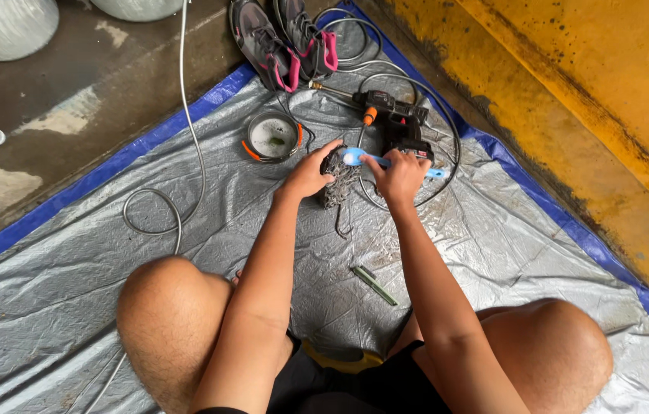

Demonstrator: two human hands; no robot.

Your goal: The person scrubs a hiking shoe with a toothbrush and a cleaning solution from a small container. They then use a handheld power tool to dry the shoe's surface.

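A: Gripping status first. What does each hand hold?

B: The right hand (400, 175) is closed around the handle of a blue brush (386, 161). The left hand (309, 175) is closed on a dark mesh bundle (337, 184) and steadies it from the left side.

A: How does the brush lie relative to the bundle?

B: Its long axis runs roughly left to right. The pale head sits on the top of the bundle, just beside the left fingertips; the handle end projects past the right hand toward the right edge of the tarp (493, 253). The bundle is between the two hands, touching both, and neither hand is nearer.

A: Location on the tarp?

B: Near the far edge, about midway along it, in front of the seated person's knees.

A: Surrounding items?

B: A black-and-orange power sprayer (393, 115) lies just beyond the hands, with a grey hose (186, 115) looping to the left. A round ringed container (272, 136) is to the far left of the left hand. A pair of grey-and-pink shoes (286, 42) is at the far edge. A small green tool (374, 285) lies nearer the person.
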